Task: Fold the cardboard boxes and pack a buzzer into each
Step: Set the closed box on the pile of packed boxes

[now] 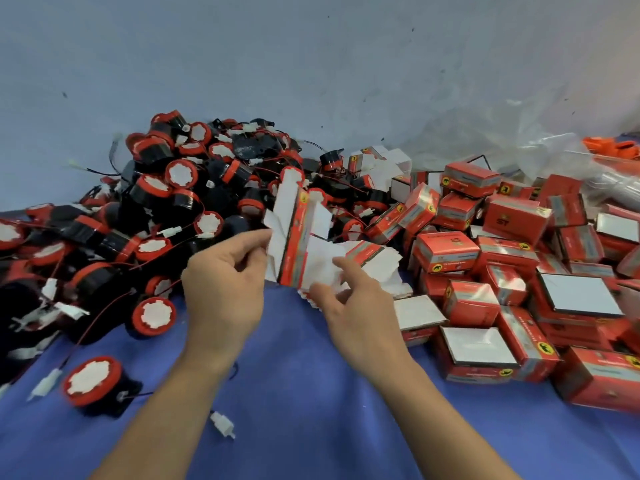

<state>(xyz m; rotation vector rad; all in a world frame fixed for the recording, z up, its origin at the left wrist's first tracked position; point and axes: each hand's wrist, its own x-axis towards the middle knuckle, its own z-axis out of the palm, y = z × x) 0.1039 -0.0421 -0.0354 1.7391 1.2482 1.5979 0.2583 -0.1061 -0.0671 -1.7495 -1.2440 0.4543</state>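
While left hand (225, 271) pinches flat red-and-white cardboard box blank (294, 233), right hand (349, 299) loosely spread: folding apparently begun; next, square walls.

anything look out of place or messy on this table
One buzzer sits alone on the blue cloth at the front left, apart from the buzzer pile, and a white plug lies loose near it. The boxes on the right are jumbled at all angles, not stacked.

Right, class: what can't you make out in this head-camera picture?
Head view.
Print on the flat box in the left hand: motion blur.
Whether the right hand grips the white stack: blur.
Inside the closed boxes: walls hide it.
The buzzer pile: cut by left edge.
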